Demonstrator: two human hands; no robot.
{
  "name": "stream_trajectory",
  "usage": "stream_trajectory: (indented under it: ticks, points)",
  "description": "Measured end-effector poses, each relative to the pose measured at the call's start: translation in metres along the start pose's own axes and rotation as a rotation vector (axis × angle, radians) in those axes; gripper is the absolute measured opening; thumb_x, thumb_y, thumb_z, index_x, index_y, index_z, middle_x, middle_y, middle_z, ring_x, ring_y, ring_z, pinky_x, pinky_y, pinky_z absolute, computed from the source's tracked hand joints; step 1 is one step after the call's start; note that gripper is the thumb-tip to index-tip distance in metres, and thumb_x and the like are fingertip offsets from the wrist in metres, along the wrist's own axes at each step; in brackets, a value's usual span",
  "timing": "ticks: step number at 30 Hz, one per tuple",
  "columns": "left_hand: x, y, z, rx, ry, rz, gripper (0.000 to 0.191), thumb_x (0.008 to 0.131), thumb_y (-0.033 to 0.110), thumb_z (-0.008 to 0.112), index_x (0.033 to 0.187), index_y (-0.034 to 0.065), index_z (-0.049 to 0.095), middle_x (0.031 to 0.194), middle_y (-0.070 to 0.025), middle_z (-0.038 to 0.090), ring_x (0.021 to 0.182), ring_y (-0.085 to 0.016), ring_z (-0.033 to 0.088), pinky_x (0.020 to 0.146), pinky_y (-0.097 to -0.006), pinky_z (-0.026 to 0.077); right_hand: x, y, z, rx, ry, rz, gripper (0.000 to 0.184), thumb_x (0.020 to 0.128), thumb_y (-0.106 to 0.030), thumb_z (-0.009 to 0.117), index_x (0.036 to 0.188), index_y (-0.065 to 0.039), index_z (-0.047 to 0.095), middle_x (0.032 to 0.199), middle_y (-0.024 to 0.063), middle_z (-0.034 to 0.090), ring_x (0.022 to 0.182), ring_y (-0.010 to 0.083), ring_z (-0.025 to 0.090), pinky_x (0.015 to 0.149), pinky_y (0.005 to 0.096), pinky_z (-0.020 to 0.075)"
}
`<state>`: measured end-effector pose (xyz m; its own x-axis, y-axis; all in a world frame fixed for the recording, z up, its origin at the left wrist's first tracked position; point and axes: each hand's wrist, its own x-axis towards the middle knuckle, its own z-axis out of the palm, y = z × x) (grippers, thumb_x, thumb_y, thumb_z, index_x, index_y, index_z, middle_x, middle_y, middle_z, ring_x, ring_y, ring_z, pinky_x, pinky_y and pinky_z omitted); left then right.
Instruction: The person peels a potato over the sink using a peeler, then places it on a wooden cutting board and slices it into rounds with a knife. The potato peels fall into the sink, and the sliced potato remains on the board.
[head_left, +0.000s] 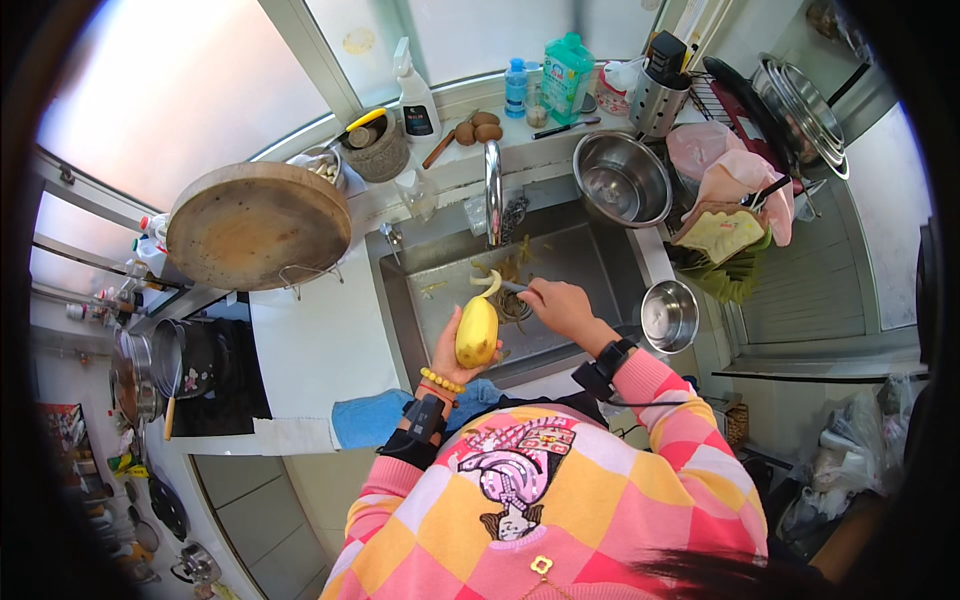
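My left hand (448, 351) holds a yellow, mostly peeled potato (477, 334) upright over the front of the steel sink (585, 259). A curled strip of peel (489, 283) stands off the potato's top end. In my right hand (559, 307) is the handle of a slim peeling tool (514, 286), whose tip is at that strip; whether it is a knife or a peeler I cannot tell. Loose peelings (517, 259) lie below on the sink floor and around the drain.
The faucet (493, 191) rises behind the potato. A large steel bowl (622, 180) sits at the sink's back right corner, a smaller one (670, 316) on the right edge. To the left stand a round wooden chopping board (259, 225) and a pot (184, 356). A blue cloth (367, 418) lies at the counter's front.
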<state>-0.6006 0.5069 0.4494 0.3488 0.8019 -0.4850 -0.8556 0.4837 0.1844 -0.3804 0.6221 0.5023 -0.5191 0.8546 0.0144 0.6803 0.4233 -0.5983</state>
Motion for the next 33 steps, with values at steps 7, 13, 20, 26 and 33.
stream_trajectory:
  ticks: [7,13,20,26,33]
  points:
    - [0.003,0.008,-0.002,0.143,0.200,0.075,0.057,0.107,0.056,0.042,0.134,0.0083,0.060,0.122,-0.0157,0.070,0.100,-0.034,0.071,0.081,-0.0461,0.060,-0.032,-0.030,0.000,0.220,-0.094,-0.086,0.030,0.100,-0.041,0.061,0.095,-0.013,0.066,0.077,0.0132,0.070,0.075,0.0387,0.069,0.062,0.0491,0.0520]
    - [0.007,-0.006,-0.004,0.178,0.138,0.142,0.058,0.107,0.053,0.044,0.139,0.0061,0.057,0.123,-0.0165,0.069,0.106,-0.033,0.070,0.085,-0.0473,0.059,-0.009,-0.009,0.003,-0.025,-0.049,-0.159,0.032,0.100,-0.043,0.060,0.093,-0.012,0.065,0.075,0.0134,0.069,0.076,0.0368,0.069,0.063,0.0501,0.0527]
    - [-0.005,0.004,0.011,0.067,0.070,0.086,0.058,0.108,0.051,0.042,0.140,0.0049,0.056,0.129,-0.0183,0.066,0.116,-0.038,0.066,0.092,-0.0548,0.057,-0.018,-0.008,-0.002,0.169,-0.033,0.024,0.030,0.100,-0.042,0.061,0.095,-0.012,0.066,0.078,0.0144,0.071,0.074,0.0402,0.068,0.062,0.0500,0.0523]
    - [0.000,-0.001,0.009,-0.042,0.143,0.056,0.058,0.107,0.052,0.043,0.141,0.0069,0.056,0.128,-0.0168,0.067,0.112,-0.040,0.066,0.090,-0.0546,0.057,-0.028,-0.029,-0.011,0.157,-0.175,-0.236,0.029,0.098,-0.041,0.063,0.094,-0.013,0.063,0.080,0.0138,0.070,0.074,0.0386,0.068,0.062,0.0488,0.0524]
    - [-0.001,-0.003,0.003,0.056,0.049,0.065,0.059,0.107,0.053,0.043,0.142,0.0066,0.054,0.129,-0.0165,0.066,0.110,-0.043,0.067,0.086,-0.0549,0.059,0.001,0.010,-0.010,-0.021,-0.023,0.094,0.034,0.099,-0.046,0.060,0.095,-0.013,0.067,0.076,0.0151,0.070,0.074,0.0395,0.069,0.062,0.0507,0.0525]
